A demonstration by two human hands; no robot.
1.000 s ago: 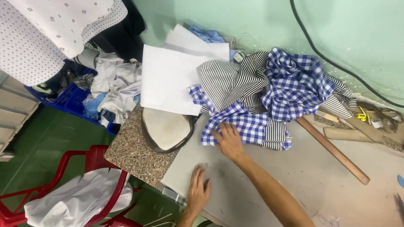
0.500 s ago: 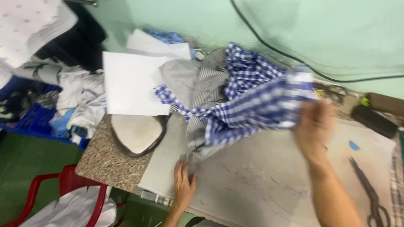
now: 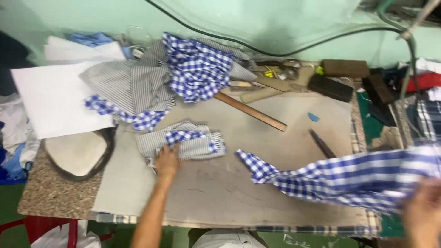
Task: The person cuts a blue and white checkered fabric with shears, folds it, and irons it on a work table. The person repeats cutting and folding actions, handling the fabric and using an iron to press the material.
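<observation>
My left hand [image 3: 167, 161] rests flat on a small bundle of grey striped and blue checked cloth [image 3: 186, 143] on the worktable [image 3: 220, 188]. My right hand [image 3: 420, 216], blurred at the lower right edge, grips a long piece of blue and white checked fabric [image 3: 340, 177] that stretches across the table's right side. A heap of striped and checked cloth [image 3: 170, 78] lies at the back left.
White paper sheets [image 3: 59, 98] and a cream oval pad [image 3: 76, 154] lie at the left. A wooden ruler [image 3: 250, 111], a dark tool [image 3: 321, 143], blue chalk [image 3: 313, 117] and dark blocks [image 3: 331, 87] lie on the right half. A black cable [image 3: 257, 48] runs along the green wall.
My right hand has pulled the checked fabric off the heap, far to the right and down. My left hand has moved up onto the small cloth bundle. The view has shifted right.
</observation>
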